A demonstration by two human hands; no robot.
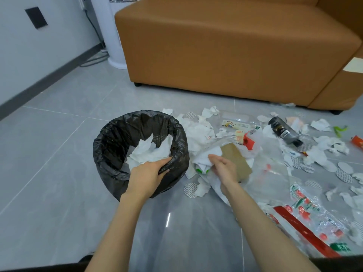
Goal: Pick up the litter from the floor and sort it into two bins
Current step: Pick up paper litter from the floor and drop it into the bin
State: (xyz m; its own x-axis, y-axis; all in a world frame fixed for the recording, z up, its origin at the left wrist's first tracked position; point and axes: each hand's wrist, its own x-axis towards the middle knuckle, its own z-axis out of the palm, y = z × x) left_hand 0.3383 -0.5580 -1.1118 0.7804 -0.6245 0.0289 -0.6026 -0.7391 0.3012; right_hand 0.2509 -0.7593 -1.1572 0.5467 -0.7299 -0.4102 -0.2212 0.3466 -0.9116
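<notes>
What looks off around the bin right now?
Litter is spread across the floor right of the bin: torn tissue, wrappers, and a dark bottle lying on its side. Only one bin is in view, though sorting needs two. The left hand holds its rim; the right hand grips tissue.

A home living room around me, tan leather sofa (225, 46) on short black feet, glossy grey floor tiles (59, 154), white cylindrical appliance (113, 36) by the wall, black rectangular wall plate (36, 17).
</notes>
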